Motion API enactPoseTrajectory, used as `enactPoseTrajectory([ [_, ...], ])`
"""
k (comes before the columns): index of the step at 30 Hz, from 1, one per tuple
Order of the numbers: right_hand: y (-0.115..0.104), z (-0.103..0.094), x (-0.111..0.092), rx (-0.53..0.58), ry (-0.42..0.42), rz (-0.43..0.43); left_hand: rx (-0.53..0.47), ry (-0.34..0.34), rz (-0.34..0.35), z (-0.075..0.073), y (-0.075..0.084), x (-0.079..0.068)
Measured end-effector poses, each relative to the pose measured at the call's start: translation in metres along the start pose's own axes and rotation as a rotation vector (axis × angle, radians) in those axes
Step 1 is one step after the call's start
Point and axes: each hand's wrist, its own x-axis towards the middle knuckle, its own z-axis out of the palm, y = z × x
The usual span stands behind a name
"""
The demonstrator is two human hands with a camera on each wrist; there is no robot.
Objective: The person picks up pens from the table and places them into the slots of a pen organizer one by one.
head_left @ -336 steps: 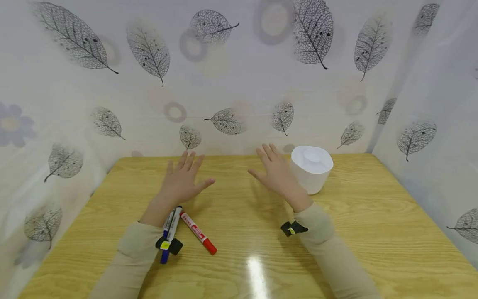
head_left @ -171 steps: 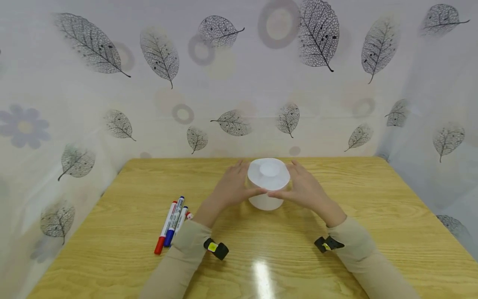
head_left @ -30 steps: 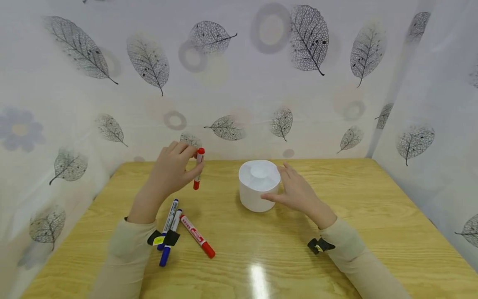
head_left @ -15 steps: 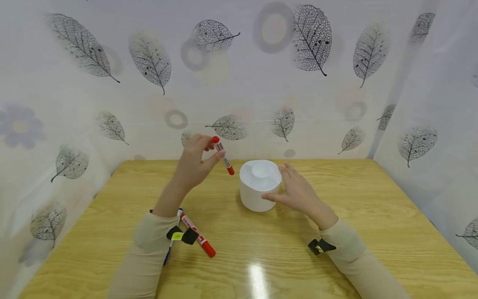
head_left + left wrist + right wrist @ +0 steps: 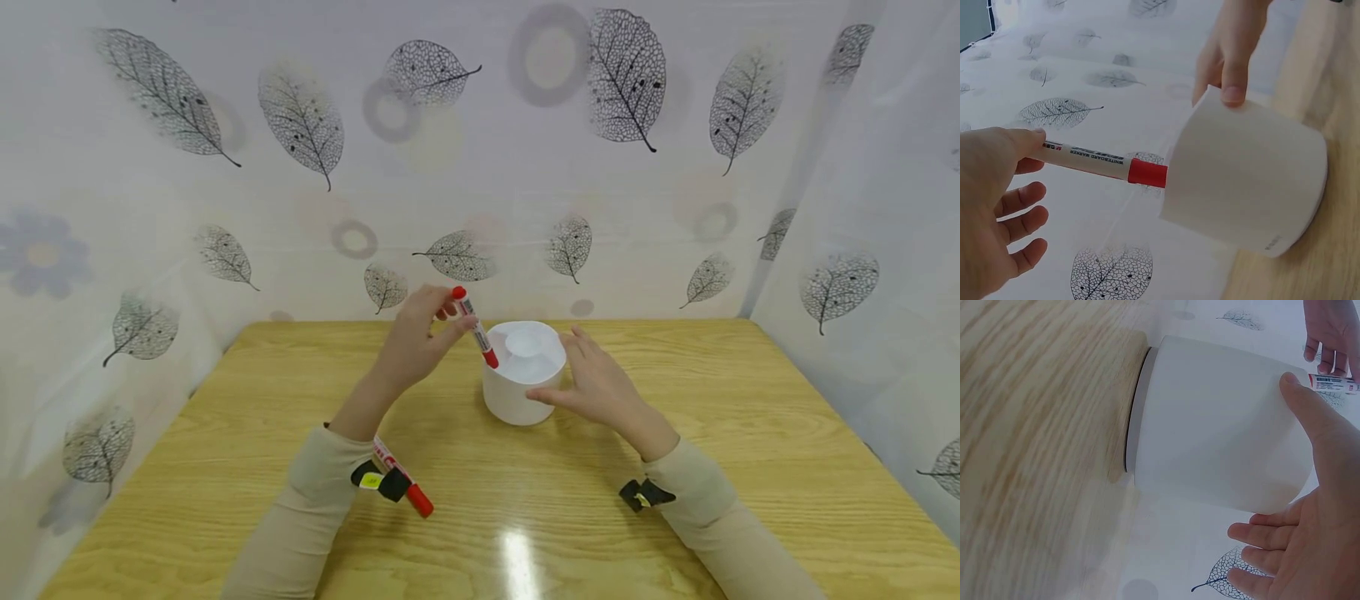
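My left hand (image 5: 408, 346) pinches a red-capped whiteboard marker (image 5: 482, 339) near its upper end between thumb and forefinger; the other fingers are loosely bent. The marker slants, its lower red end (image 5: 1147, 173) right at the left rim of a white round pen holder (image 5: 517, 402). This holder stands upright on the table and has a small round cup in its middle with compartments around it. On the holder's right side, my right hand (image 5: 603, 392) holds it, the thumb (image 5: 1300, 403) on the near wall and the fingers round the far side.
Another red marker (image 5: 420, 499), a thicker one, lies on the wooden table (image 5: 712, 433), partly under my left wrist. My left forearm hides the blue-capped markers. A leaf-patterned curtain (image 5: 465, 183) hangs behind and on both sides.
Over the last second my left hand carried the red-capped marker rightward from left of the holder to its rim, tilting it. My right hand stayed on the holder. Earlier, the holder was moved leftward to mid-table.
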Motion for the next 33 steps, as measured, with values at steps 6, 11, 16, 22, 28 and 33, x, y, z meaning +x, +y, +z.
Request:
enactPoseTrajectory([
  [6,0.001,0.0,0.0,-0.008,0.008,-0.009,0.113,-0.071,-0.025,0.0,0.001,-0.001],
  [11,0.002,0.001,0.0,0.0,0.02,-0.022,0.189,-0.092,-0.009,-0.003,-0.002,-0.001],
  [16,0.002,0.002,0.0,0.01,0.019,-0.024,0.254,-0.085,0.007,-0.01,-0.006,-0.005],
  [22,0.002,0.002,0.0,0.014,0.015,-0.03,0.379,-0.048,0.074,-0.019,-0.015,-0.018],
  [28,0.004,0.003,0.0,0.0,0.021,-0.037,0.46,-0.033,0.139,-0.028,-0.025,-0.034],
  [33,0.003,0.003,0.001,0.002,0.02,-0.038,0.521,-0.029,0.171,-0.037,-0.04,-0.048],
])
